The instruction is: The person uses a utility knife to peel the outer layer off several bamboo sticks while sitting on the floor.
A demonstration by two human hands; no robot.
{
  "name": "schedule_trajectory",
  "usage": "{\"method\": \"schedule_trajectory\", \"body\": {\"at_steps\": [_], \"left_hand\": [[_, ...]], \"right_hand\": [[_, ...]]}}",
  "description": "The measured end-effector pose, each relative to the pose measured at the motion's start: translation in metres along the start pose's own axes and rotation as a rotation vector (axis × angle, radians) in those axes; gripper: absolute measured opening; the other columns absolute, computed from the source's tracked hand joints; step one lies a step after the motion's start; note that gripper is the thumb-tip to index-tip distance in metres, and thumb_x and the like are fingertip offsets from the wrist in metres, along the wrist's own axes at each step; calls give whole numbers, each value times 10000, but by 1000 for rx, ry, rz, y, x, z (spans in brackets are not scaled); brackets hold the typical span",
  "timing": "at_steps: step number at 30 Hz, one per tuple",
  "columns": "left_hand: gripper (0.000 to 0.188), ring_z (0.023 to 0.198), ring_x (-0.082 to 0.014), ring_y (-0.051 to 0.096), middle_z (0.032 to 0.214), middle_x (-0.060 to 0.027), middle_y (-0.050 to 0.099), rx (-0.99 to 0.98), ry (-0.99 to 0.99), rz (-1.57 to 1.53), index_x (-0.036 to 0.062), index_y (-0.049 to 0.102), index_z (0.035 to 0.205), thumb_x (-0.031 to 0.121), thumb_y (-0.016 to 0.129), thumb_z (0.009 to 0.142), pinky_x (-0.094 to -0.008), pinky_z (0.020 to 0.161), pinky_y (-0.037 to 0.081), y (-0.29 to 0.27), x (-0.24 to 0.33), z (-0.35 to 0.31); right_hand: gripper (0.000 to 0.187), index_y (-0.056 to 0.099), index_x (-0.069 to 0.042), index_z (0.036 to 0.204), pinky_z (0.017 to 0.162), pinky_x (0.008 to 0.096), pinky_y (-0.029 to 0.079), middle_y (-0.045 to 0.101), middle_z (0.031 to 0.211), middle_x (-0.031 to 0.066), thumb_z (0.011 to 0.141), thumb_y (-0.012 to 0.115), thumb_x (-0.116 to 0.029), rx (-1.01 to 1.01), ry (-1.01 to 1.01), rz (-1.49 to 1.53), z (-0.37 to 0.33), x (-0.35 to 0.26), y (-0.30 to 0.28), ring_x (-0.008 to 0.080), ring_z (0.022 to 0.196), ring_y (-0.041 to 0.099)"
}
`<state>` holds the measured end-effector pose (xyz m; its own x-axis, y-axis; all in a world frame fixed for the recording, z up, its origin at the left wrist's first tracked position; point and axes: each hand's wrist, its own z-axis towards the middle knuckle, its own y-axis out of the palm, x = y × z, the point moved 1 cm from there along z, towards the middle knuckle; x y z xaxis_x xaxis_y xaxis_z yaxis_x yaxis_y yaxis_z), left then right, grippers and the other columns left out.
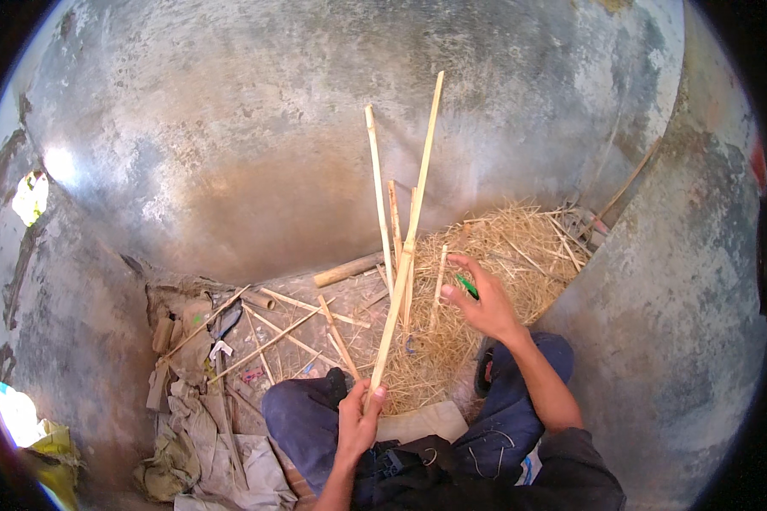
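My left hand [360, 416] is closed around the lower end of a long, pale split bamboo strip [424, 166], which slants up and to the right across the wall. My right hand [487, 305] is raised over the straw, its thumb and forefinger spread apart. Between them, against the palm, shows a small green object [467, 286]; the other fingers are hidden beneath, and its kind is unclear. Just left of the right fingertips stands a short bamboo piece [439, 285]. Behind the held strip, other bamboo strips [377, 175] lean upright toward the wall.
Straw and shavings [511, 247] are heaped at the right. Loose bamboo sticks [285, 336] lie crossed on the left floor, with a thicker bamboo pole [349, 269] by the wall. Crumpled sacking [239, 464] lies at the lower left. Concrete walls [256, 128] enclose the corner.
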<state>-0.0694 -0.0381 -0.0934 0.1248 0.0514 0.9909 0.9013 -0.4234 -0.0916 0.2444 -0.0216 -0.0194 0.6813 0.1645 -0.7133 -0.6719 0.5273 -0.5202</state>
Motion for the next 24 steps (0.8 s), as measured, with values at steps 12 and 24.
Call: {"method": "schedule_trajectory", "body": {"at_steps": [12,24], "left_hand": [[427,559,-40,273,706,76,325,-326,-194,-418,17,595,1220,385,381,1197,-236,505,236,6,18,7],[509,538,-45,256,676,80,296,-348,-168,-337,22,583,1188,454,316,1199,-248,493,224,19,44,23]], "right_hand": [[339,696,-74,1262,868,420,568,763,985,181,1000,750,-283,-290,18,166,-5,-3,8,298,947,758],[317,696,-69,1153,661,389,561,730,878,124,998,737,-342,-233,-179,144,-18,-19,9,306,712,734]]}}
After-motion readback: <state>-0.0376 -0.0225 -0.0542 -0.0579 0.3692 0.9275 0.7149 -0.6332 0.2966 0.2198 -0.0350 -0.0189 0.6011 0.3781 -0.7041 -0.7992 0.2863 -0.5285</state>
